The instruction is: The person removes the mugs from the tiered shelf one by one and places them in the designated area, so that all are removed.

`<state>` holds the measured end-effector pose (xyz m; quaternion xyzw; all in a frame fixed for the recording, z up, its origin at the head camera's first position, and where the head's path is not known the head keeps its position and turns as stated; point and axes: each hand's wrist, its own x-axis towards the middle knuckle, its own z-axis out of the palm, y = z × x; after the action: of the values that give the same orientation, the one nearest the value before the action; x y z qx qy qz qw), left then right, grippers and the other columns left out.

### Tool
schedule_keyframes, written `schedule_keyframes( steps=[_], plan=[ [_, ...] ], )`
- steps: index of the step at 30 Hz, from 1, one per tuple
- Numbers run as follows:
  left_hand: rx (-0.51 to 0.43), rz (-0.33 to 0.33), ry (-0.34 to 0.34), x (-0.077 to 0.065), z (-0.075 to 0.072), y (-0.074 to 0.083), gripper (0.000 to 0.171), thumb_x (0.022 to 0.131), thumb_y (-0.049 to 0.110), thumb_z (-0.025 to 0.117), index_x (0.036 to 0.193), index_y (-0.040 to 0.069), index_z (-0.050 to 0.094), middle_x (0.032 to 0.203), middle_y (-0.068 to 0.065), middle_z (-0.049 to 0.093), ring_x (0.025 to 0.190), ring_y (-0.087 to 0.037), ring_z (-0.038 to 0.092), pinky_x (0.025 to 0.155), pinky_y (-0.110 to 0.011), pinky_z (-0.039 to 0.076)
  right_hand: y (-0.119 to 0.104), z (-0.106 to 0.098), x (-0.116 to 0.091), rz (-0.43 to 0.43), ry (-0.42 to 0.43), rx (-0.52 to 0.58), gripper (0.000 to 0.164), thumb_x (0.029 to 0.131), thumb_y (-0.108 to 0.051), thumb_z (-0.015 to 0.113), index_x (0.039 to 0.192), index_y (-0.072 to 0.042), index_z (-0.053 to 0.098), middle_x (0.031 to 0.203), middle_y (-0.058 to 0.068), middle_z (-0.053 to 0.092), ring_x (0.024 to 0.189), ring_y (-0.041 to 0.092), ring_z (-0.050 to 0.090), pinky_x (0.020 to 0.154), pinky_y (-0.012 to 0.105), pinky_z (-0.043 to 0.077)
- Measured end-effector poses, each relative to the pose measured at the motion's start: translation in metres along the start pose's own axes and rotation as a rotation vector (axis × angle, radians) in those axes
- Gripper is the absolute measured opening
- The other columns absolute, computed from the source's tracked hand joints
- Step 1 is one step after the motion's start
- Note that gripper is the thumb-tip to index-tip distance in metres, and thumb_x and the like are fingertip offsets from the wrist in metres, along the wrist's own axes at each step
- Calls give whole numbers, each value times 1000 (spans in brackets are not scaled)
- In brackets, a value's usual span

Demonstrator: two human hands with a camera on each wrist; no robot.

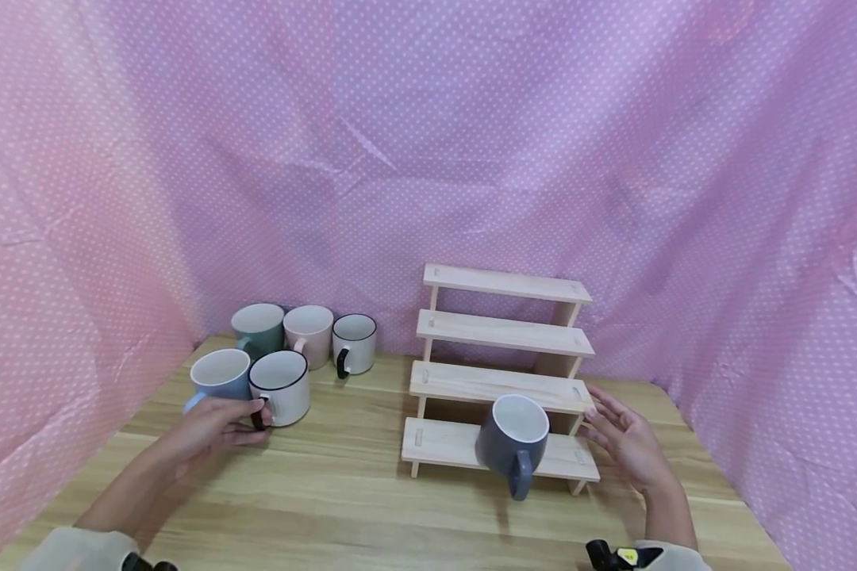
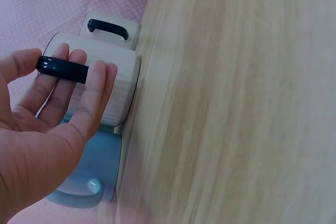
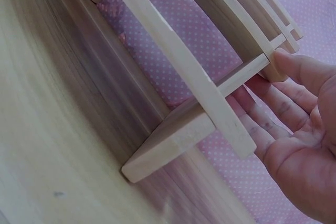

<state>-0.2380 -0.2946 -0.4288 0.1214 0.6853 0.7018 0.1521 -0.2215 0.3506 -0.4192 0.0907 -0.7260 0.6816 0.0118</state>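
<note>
My left hand [image 1: 213, 424] grips the black handle [image 2: 63, 70] of a white mug [image 1: 290, 399] with a dark rim, which stands on the table. Thumb and fingers are around that handle in the left wrist view. At the right, my right hand [image 1: 630, 448] holds the end of a stepped wooden rack [image 1: 496, 382], its thumb at a shelf edge and its fingers behind the side support [image 3: 247, 74]. On the rack's lowest shelf sits a dark grey mug [image 1: 503, 446], its handle pointing toward me past the front edge.
Beside the gripped mug stands a blue mug [image 1: 223, 381]. Behind are a green mug [image 1: 260, 337], a pale pink mug [image 1: 314, 341] and a smaller white mug [image 1: 359, 353] with a black handle. Polka-dot cloth [image 1: 414, 159] encloses the wooden table [image 1: 343, 492] at back and sides.
</note>
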Motion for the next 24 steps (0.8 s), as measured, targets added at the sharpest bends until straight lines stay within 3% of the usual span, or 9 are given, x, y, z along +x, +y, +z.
schedule_keyframes(
  steps=[5,9,11,14,18,20,24],
  plan=[
    [13,-11,-62,3,-5,0,28,109,15,51,111,-6,69,107,-3,68,104,-17,69,96,-41,56,0,-1,0,4,3,-7,64,106,-12,57,157,9,23,125,-12,65,115,13,67,101,37,54],
    [104,-34,-42,1,-5,7,36,109,16,52,116,-16,65,112,-8,68,104,-19,71,94,-41,58,1,-1,1,2,8,-9,64,106,-13,57,157,9,23,126,-12,65,114,11,66,100,36,54],
    [228,-43,26,-1,-2,14,39,107,18,56,118,-19,63,111,-11,69,100,-21,72,89,-39,60,1,0,1,0,5,-5,64,106,-12,56,157,9,23,126,-12,65,114,10,66,100,36,54],
    [511,-35,164,-6,4,29,38,104,23,62,113,-13,69,102,-11,72,85,-19,72,75,-32,62,1,1,2,-2,-5,1,64,107,-12,56,157,9,23,126,-11,65,114,10,66,100,36,54],
    [794,23,310,-6,16,53,31,100,29,67,98,0,78,81,-5,71,72,-14,62,60,-26,51,0,1,2,-6,-4,2,64,107,-13,56,157,9,23,127,-14,64,114,9,66,101,36,54],
    [829,59,328,-3,23,63,29,100,30,67,98,3,78,82,-6,71,74,-14,63,61,-25,49,0,0,1,-6,1,-5,64,107,-13,56,157,9,22,128,-16,64,114,9,66,100,35,54],
    [772,95,286,7,35,74,32,101,28,67,107,-3,75,93,-9,74,80,-17,71,69,-22,54,1,0,2,0,1,-2,64,107,-13,56,157,9,23,127,-14,64,114,9,66,100,36,54]
  ],
)
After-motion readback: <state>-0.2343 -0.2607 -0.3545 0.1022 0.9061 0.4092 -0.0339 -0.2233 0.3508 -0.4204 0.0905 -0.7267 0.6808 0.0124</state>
